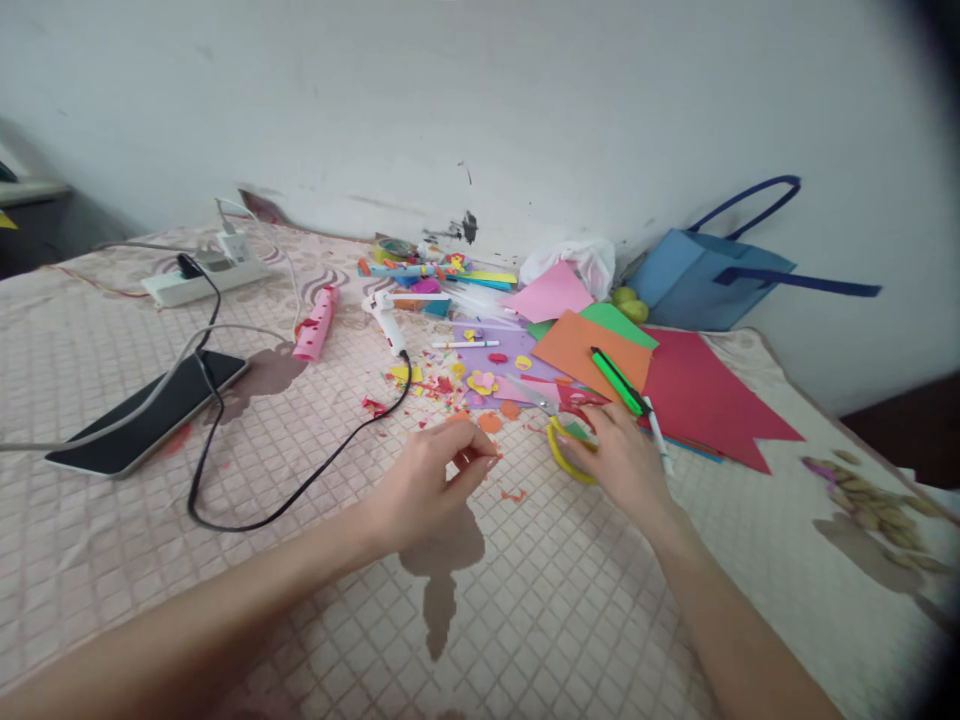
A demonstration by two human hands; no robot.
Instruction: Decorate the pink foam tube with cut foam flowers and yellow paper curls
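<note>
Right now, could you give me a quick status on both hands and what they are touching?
Left hand pinching a small paper scrap. Right hand resting on yellow-handled scissors. Green marker and black cable lie close by.

A phone (pixel 146 413) lies near left, a black cable (pixel 300 485) curling beside it; a power strip (pixel 204 278) sits far left; a pink roll (pixel 316 323) and glue gun (pixel 388 322) lie mid-table; a blue bag (pixel 701 280) leans far right, behind red paper (pixel 701 400) and orange paper (pixel 581 350).
</note>
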